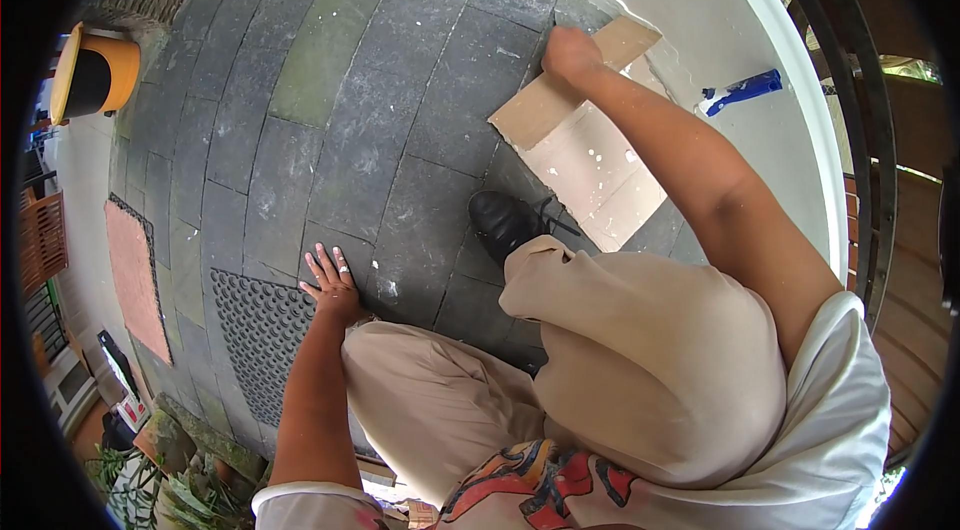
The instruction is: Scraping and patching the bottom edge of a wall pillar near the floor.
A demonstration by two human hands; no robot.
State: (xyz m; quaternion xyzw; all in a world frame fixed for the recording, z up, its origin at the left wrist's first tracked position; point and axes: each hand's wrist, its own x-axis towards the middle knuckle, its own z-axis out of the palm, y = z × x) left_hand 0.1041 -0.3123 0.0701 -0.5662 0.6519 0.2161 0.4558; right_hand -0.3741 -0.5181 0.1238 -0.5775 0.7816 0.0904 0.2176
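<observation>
Crouched low, both legs bent, right leg (660,370) raised higher than left leg (420,375). Left arm (315,395) nearly straight, angled down and outward; left hand (334,288) palm down, splayed wide. Right arm (675,130) stretched far forward, elbow slightly bent; right hand (572,54) balled into fist, fingertips hidden from view.
</observation>
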